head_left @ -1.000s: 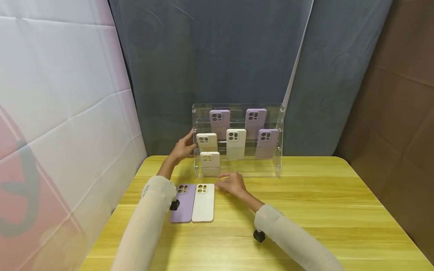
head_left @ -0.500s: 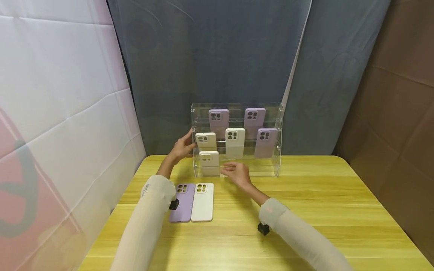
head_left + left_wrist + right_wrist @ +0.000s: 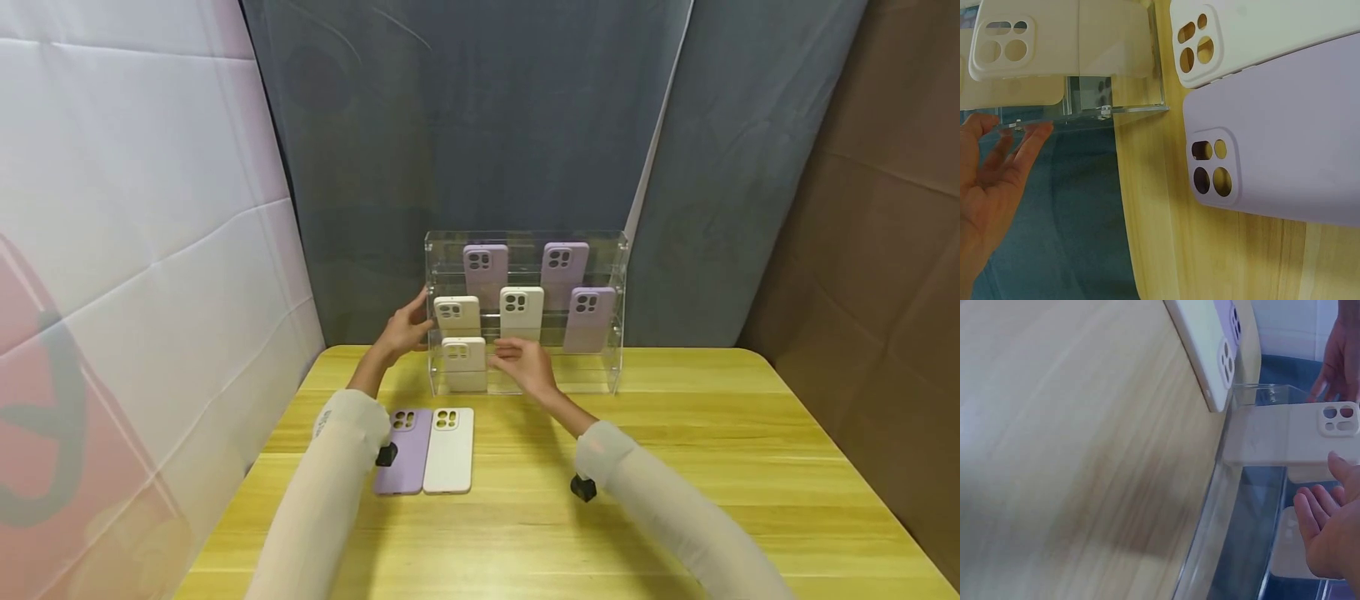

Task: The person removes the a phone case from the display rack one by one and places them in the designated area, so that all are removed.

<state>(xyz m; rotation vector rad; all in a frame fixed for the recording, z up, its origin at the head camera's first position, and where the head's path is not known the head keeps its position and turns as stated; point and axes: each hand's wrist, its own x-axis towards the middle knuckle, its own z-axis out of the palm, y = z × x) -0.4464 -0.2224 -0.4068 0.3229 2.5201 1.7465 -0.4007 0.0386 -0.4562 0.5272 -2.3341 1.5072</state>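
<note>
A clear acrylic display stand holds several purple and white phone cases in tiers. My left hand rests its fingertips against the stand's left side panel; in the left wrist view those fingertips meet the panel's outer face. My right hand is in front of the lower tiers, right of the low white phone case, with nothing in its grasp. Seen from the right wrist, its thumb lies close to that case's edge and the other fingers are loosely bent. A middle white case is partly behind this hand.
On the wooden table, a purple phone case and a white phone case lie side by side before the stand. My left sleeve overlaps the purple one. Grey curtains hang behind; a white fabric wall stands left.
My right hand has risen from the table beside the lying white case, moving up and slightly right to the stand's lower tiers. The left hand has stayed at the side panel.
</note>
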